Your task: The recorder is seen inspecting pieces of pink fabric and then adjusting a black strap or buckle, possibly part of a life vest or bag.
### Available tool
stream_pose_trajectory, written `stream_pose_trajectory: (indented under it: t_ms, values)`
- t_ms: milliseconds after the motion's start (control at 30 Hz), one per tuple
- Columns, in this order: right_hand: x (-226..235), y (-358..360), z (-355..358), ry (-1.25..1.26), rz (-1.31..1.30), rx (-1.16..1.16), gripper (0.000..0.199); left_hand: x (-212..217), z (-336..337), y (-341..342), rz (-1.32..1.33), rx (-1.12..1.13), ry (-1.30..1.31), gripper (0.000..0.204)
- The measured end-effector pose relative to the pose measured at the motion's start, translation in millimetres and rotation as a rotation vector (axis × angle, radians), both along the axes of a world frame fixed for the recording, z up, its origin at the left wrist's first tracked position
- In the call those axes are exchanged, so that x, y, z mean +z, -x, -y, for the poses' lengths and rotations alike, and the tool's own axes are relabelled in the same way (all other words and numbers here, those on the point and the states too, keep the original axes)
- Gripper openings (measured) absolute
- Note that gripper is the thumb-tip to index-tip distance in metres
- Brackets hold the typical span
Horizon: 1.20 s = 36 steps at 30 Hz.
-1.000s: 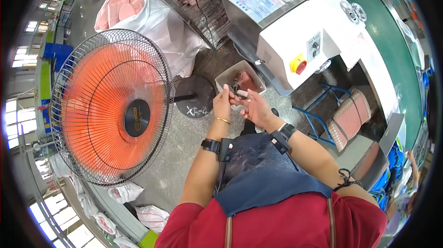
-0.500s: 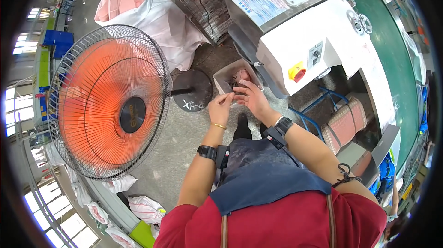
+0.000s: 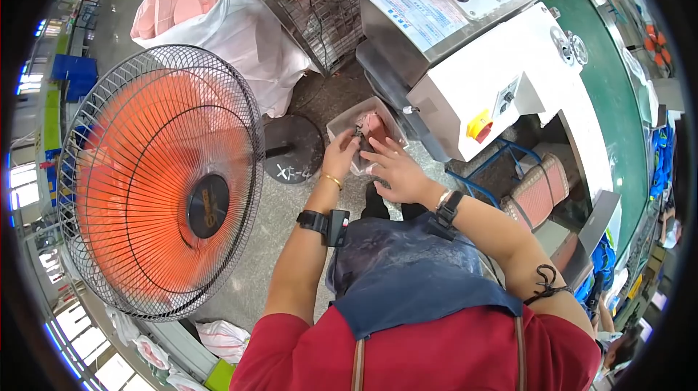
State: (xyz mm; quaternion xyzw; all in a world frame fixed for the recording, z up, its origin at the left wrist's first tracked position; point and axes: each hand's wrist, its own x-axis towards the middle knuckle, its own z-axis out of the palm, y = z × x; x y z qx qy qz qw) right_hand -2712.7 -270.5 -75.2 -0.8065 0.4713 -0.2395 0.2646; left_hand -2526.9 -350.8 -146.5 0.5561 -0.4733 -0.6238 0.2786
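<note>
In front of my waist stands a pale open bin [image 3: 342, 123], with pink pieces [image 3: 374, 128] and some dark small items inside. My left hand [image 3: 340, 157] is at the bin's near left side, fingers drawn together at its edge. Whatever may be between those fingertips is too small to make out. A small dark item [image 3: 358, 131] shows just past them. Beside it, my right hand [image 3: 400, 174] hovers over the near right part of the bin, fingers spread and nothing visible in them.
A big caged fan with orange blades [image 3: 163, 187] stands close on the left, on a round dark base [image 3: 294, 147]. A white machine [image 3: 502, 78] with a red and yellow switch [image 3: 480, 128] fills the right. Behind are a white sack [image 3: 240, 56] of pink pads and a wire cage [image 3: 323, 20].
My hands, close together before, have parted. The left has moved forward and left to the bin; the right has drawn slightly back with fingers spread. The whole view has shifted a little.
</note>
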Motion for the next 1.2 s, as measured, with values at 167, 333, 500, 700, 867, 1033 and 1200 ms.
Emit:
stream_pose_trajectory:
  t_ms: [167, 333, 500, 700, 867, 1033, 1200]
  values:
    - [3.4, -12.9, -0.1, -0.042, -0.18, 0.087, 0.025, 9.9, -7.3, 5.7, -0.305, -0.232, -0.154, 0.039]
    - [6.5, -32.7, -11.2, 0.059, -0.606, 0.107, 0.033, -1.8, -16.4, 25.5, -0.183, -0.179, -0.063, 0.022]
    - [12.3, -48.4, -13.6, 0.015, -0.801, 0.112, 0.034, -14.4, -9.9, 30.7, 0.42, -0.245, 0.223, 0.031]
    - [30.6, -35.5, -22.9, -0.072, -0.779, 0.084, 0.032, -24.9, 44.8, 3.6, 0.52, -0.26, 0.096, 0.025]
    - [27.3, -27.7, -24.0, 0.072, -0.488, -0.1, 0.046, -7.6, 30.3, -11.1, 0.325, -0.191, 0.539, 0.027]
    - [31.9, -21.6, -25.7, 0.075, -0.457, -0.257, 0.061, 55.4, -4.7, -18.2, -0.034, -0.171, 0.047, 0.019]
    - [56.3, -9.0, -29.7, 0.078, -0.373, -0.268, 0.058, 118.3, -32.6, -17.7, -0.012, -0.243, 0.354, 0.015]
